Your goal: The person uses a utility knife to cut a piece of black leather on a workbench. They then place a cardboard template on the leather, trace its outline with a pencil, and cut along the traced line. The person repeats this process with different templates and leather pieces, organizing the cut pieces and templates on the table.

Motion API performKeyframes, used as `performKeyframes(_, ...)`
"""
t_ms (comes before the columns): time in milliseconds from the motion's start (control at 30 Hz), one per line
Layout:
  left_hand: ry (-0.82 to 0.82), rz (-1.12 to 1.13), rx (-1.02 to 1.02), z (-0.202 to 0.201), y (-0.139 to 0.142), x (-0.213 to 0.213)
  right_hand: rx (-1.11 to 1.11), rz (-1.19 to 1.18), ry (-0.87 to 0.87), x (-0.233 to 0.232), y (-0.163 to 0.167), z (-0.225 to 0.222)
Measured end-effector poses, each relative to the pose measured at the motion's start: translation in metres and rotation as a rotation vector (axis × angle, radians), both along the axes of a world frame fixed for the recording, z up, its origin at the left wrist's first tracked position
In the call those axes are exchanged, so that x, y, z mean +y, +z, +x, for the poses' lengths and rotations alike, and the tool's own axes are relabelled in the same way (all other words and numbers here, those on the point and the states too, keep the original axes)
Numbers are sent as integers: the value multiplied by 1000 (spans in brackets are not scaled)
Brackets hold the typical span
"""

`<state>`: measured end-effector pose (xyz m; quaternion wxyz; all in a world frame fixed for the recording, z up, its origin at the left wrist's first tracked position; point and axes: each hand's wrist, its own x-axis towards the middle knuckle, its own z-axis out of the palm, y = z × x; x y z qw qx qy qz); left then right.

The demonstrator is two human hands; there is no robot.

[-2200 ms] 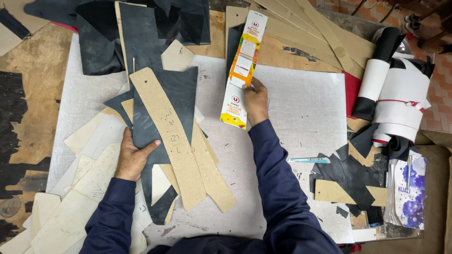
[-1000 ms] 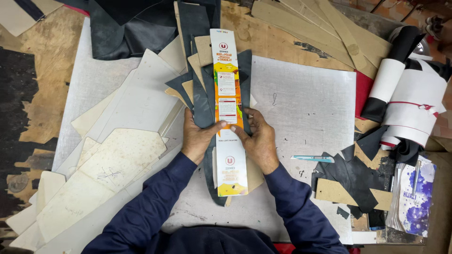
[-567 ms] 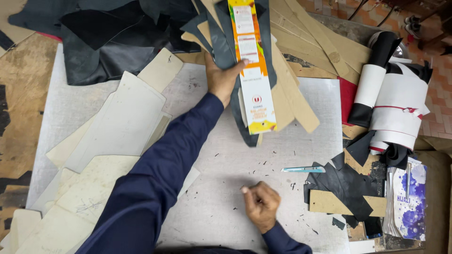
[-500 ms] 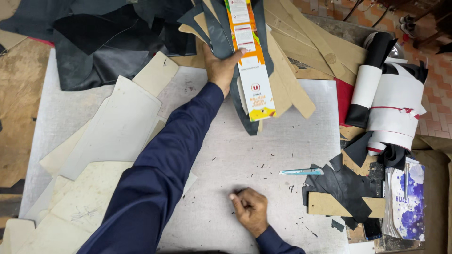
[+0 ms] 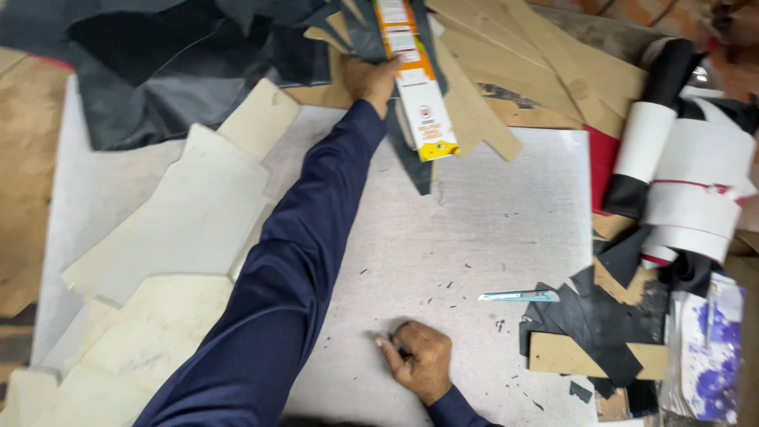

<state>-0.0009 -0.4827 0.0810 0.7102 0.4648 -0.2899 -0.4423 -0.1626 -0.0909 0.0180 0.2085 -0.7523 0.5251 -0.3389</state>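
Head view: cardboard patterns (image 5: 190, 213) flank hands; cutter (image 5: 518, 296) right.

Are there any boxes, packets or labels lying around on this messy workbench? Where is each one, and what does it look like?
Long carton: top centre, under the left hand, lying on dark leather and card strips; slim, white and orange with a yellow end.
Plastic packet: right edge, low down; clear and crinkled with blue-purple print.
White rolls: right side, white sheeting with a thin red band; whether that band is a label, I cannot tell.
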Motion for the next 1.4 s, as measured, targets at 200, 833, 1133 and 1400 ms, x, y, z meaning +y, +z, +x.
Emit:
performKeyframes(200, 24, -27, -750, 29, 12, 137, 0, -37, -27, 19, -1, 12)
performKeyframes(833, 237, 927, -869, 318, -23, 713, -451, 1323, 451, 157, 41, 144)
performKeyframes(1133, -111, 917, -120, 295, 2, 739, -669, 1243, 380, 186, 33, 157)
performKeyframes(1400, -438, 571, 286, 280, -24, 741, -1167, 1081, 256, 200, 17, 163)
